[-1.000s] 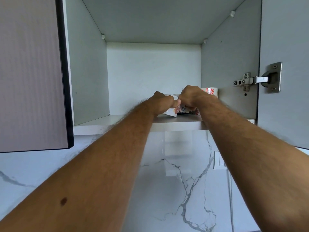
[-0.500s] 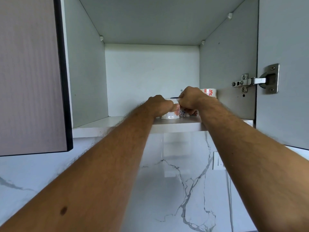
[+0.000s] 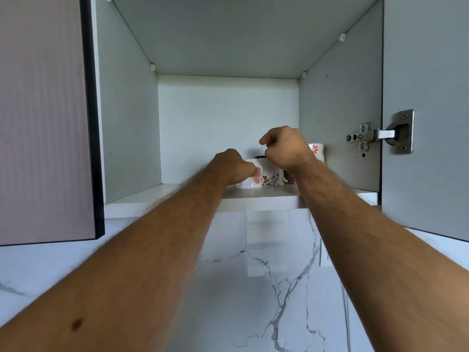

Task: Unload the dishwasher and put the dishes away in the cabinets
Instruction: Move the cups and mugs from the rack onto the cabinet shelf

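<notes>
A white cup with a pink flower print (image 3: 250,179) is standing on the shelf (image 3: 152,199) of the open wall cabinet (image 3: 127,123), toward the right half of the shelf and near its front edge; its long axis is running vertically, but which end is facing up cannot be told, since the top is hidden. The left hand (image 3: 232,167) is reaching up into the cabinet with the forearm extended forward and upward, the back of the hand facing the camera, and the fingers curling round the left side of this cup. Just beside it to the right, a cup with small dark and blue flowers (image 3: 272,177) is standing touching or nearly touching it. The right hand (image 3: 284,146) is hovering above that second cup, wrist bent, knuckles up, the fingers curling loosely inward with the thumb and forefinger drawn close together; whether they are pinching anything cannot be told. Behind the right wrist, a taller cup with a red flower (image 3: 316,151) is standing upright farther back. The cabinet door (image 3: 429,72) is hanging open at the right on a metal hinge (image 3: 375,134).
</notes>
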`<action>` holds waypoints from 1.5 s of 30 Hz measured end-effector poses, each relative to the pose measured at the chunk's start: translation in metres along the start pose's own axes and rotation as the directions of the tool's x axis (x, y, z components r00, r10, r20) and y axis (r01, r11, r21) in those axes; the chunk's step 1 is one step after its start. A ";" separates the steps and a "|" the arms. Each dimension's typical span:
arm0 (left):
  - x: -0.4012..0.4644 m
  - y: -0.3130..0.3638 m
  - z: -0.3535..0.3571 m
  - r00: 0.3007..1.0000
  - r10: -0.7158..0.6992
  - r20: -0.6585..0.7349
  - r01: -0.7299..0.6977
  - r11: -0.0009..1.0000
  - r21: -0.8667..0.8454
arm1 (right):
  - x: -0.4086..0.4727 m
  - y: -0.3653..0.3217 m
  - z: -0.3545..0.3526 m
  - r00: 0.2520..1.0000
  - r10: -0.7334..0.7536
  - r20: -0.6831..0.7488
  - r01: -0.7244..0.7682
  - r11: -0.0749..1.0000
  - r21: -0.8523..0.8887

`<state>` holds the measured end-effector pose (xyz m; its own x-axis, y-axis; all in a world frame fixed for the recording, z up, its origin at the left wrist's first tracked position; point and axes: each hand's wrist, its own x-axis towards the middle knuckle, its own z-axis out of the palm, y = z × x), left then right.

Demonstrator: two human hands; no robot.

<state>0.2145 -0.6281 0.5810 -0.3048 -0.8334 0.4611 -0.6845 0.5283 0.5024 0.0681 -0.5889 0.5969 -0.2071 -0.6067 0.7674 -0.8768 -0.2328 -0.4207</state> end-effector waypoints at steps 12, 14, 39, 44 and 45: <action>0.058 0.015 -0.020 0.908 -0.282 0.309 0.197 0.939 0.281 | 0.007 0.003 0.003 0.999 -0.025 -0.024 0.024 0.999 -0.040; 0.069 0.015 -0.016 0.904 -0.288 0.315 0.194 0.935 0.298 | 0.007 0.004 0.004 1.000 -0.021 -0.023 0.020 0.999 -0.036; 0.079 -0.025 -0.015 0.936 0.004 0.353 -0.103 0.960 0.262 | 0.007 0.010 0.005 0.999 0.028 -0.040 -0.029 0.999 -0.029; 0.075 -0.025 -0.017 0.908 -0.059 0.416 -0.135 0.896 0.422 | 0.006 0.011 0.005 0.999 0.020 -0.031 -0.021 0.999 -0.049; 0.075 -0.025 -0.016 0.902 -0.073 0.426 -0.139 0.884 0.447 | 0.007 0.011 0.005 0.999 0.021 -0.029 -0.022 0.998 -0.052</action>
<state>0.2196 -0.7012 0.6146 -0.5069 -0.8594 0.0673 -0.8583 0.5104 0.0528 0.0595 -0.5991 0.5950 -0.2376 -0.5890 0.7724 -0.8934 -0.1796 -0.4118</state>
